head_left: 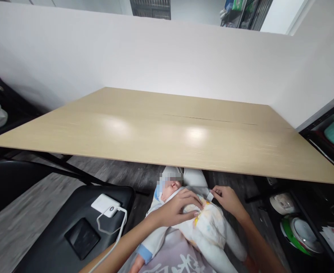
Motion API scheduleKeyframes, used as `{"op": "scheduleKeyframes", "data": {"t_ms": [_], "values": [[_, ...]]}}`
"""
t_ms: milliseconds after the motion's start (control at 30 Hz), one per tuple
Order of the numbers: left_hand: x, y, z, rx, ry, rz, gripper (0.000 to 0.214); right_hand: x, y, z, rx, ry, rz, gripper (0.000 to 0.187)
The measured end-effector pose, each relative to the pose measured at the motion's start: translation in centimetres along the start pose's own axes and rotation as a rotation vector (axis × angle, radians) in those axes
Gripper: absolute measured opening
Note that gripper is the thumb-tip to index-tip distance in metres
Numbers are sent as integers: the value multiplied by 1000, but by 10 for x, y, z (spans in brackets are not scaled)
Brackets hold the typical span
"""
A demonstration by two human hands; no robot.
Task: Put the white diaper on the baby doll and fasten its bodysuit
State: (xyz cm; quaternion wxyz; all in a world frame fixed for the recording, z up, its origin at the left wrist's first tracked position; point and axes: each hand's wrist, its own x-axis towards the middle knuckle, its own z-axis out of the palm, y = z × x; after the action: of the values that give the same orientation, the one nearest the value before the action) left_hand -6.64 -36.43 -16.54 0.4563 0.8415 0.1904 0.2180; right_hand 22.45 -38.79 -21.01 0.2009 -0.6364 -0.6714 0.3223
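Observation:
What looks like a baby doll [152, 237] lies face up across my lap, in a white outfit with blue cuffs and a blue-edged hat; its face is blurred out. A white diaper [212, 223] with yellow and orange prints is round its hips. My left hand [182, 206] rests over the diaper's front waist, fingers stretched and thumb apart. On the far side, my right hand [224, 197] pinches a small white diaper tab [210, 196] between thumb and forefinger. My light purple shirt [175, 252] with white lettering shows beneath the doll.
A wooden table [155, 132] spans ahead, its front edge just beyond the doll. Left stands a black chair [53, 227] with a white power bank [105, 205], its cable [121, 227] crossing my left forearm, and a black flat device [82, 238]. Shelves [303, 212] with containers line the right.

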Motion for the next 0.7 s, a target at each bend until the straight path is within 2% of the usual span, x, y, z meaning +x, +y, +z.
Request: {"op": "scheduleKeyframes", "data": {"t_ms": [100,200,367,467,533,600,700], "values": [[-3,1,-1,-1,24,1,28,4,-4,-1,73,-33,-17,44],[0,-3,0,2,15,15,27,3,-25,0,220,-89,-112,41],[0,-8,6,-35,58,-4,28,2,-57,7,293,-231,-282,29],[-6,-5,6,-119,121,-13,26,0,-63,3,257,-239,-270,20],[-16,0,1,-214,125,-18,29,-8,-63,-8,214,-259,-234,21],[-30,5,-9,-317,33,-48,36,-22,-60,-26,182,-316,-189,29],[-42,10,-30,-496,-276,-138,56,-49,-50,-53,195,-426,-89,46]]}}
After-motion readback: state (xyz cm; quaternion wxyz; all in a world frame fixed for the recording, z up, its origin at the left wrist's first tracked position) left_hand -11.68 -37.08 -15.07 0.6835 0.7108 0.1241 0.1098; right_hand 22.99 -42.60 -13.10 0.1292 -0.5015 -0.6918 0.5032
